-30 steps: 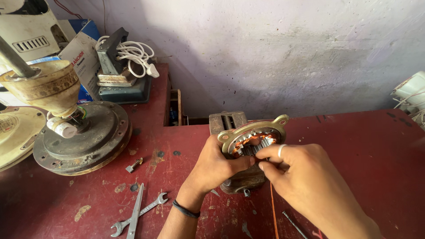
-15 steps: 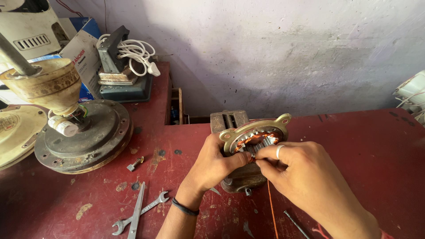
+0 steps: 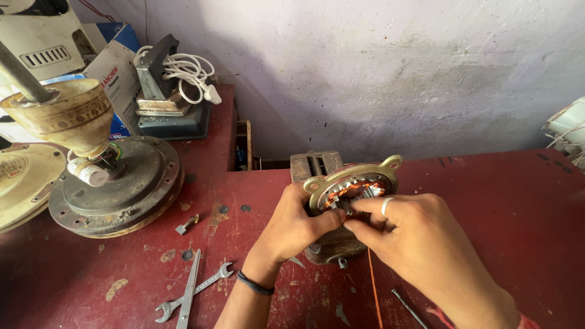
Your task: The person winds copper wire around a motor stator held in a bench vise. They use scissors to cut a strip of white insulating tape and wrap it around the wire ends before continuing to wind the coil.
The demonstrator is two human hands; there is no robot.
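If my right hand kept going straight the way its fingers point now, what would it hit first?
The right hand points left toward the copper windings of the motor stator, which its fingertips already seem to touch. Just beyond sit the left hand's fingers, though depth is unclear.

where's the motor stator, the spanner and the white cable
motor stator (image 3: 359,183), head view, on its copper windings inside the metal ring
spanner (image 3: 210,284), head view, on the middle of its shaft
white cable (image 3: 186,72), head view, on the coiled loops
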